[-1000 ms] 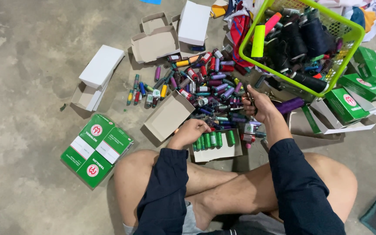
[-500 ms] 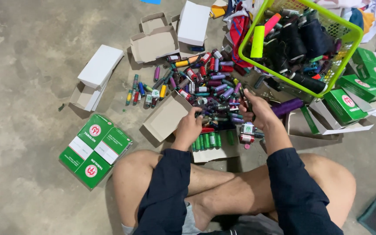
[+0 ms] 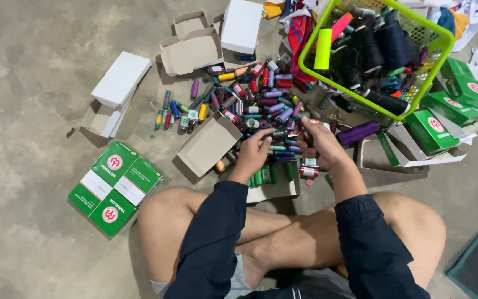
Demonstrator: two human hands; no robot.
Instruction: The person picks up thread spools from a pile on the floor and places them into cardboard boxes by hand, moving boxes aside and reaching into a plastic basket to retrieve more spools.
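— What's in the hands?
— Left hand [image 3: 253, 152] pinches a dark thread spool [image 3: 278, 133] above the spool pile [image 3: 261, 102] on the floor; right hand [image 3: 319, 145] curls beside it, contents unclear.

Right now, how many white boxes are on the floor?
2. One white box lies at the left, propped on an open cardboard box; another white box sits at the top, left of the green basket. More may hide under clutter.

Sewing-supply storeroom: bare concrete floor [image 3: 34, 66], thread spools [image 3: 261, 102], cartons [image 3: 116, 187].
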